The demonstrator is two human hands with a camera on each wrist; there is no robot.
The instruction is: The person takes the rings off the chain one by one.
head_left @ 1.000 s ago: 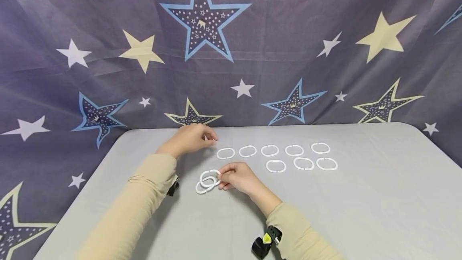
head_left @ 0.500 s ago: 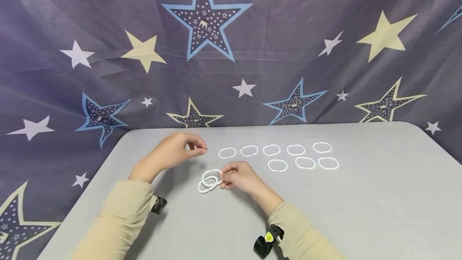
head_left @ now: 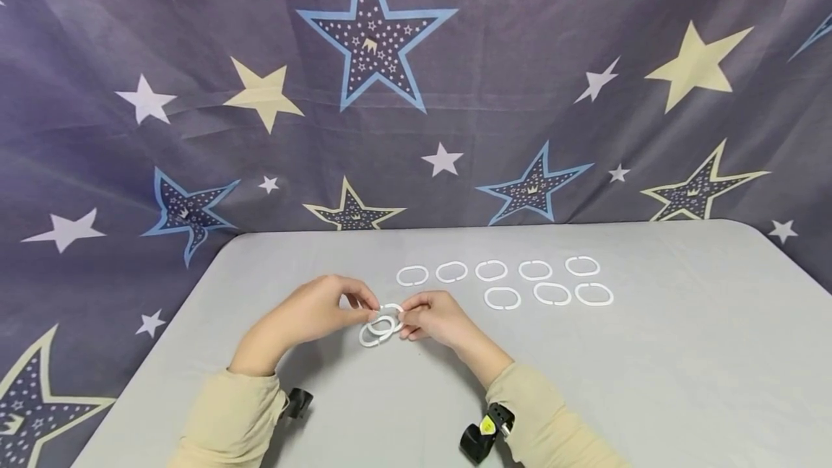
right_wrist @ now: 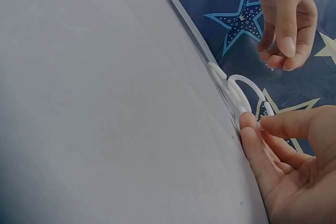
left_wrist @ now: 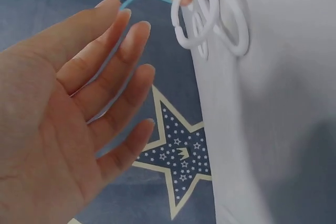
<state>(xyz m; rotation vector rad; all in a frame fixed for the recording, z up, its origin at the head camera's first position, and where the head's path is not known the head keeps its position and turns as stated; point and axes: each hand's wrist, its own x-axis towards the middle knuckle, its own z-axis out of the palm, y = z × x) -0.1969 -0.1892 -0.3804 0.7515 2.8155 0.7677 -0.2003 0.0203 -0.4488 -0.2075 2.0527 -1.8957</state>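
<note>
My right hand (head_left: 438, 320) pinches a white oval split link (head_left: 392, 305) between thumb and fingertips, just above the table. A second white link (head_left: 375, 345) hangs looped with it, lower and to the left. In the left wrist view the held link (left_wrist: 189, 44) shows a gap in its side, with the other link (left_wrist: 242, 45) beside it. My left hand (head_left: 318, 313) is close to the left side of these links. Its fingers are relaxed and slightly bent in the left wrist view, apart from the links. The right wrist view also has the left hand (right_wrist: 289, 22) clear of them.
Several loose white links lie in two rows behind and right of my hands: a back-row link (head_left: 411, 285) and a front-row link (head_left: 503, 289) among them. A grey cloth-covered table (head_left: 682, 352) bears them. Behind it hangs a star-patterned curtain (head_left: 494, 56).
My left hand has come down from the table's back, toward me, and up beside the joined links. The right hand keeps its pinch on the link, almost in place.
</note>
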